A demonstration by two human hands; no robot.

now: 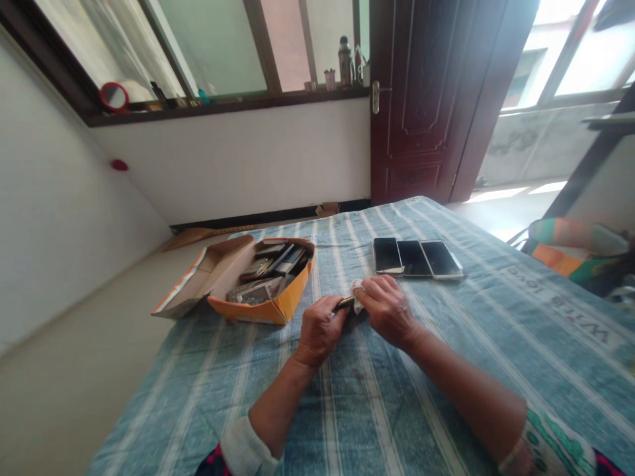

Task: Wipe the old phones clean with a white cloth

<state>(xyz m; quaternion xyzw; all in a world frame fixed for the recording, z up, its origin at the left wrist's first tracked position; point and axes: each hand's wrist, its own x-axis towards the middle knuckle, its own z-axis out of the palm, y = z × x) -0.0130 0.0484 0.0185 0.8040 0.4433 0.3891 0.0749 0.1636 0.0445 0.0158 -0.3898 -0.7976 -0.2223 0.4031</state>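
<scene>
Near the middle of the bed, my left hand is closed on one end of a dark phone with a gold-coloured edge, seen nearly edge-on. Fingers of my right hand pinch a crumpled white tissue against the phone's other end, which they hide. Just beyond my right hand lie three phones in a row: a white-edged one, a black one and a white one. To the left of my hands, an orange cardboard box stands with its lid folded back, holding several phones.
Blue striped cloth covers the bed. A dark red door stands behind it. On the window sill are a red round mirror and a flask. Colourful fabric is at the right.
</scene>
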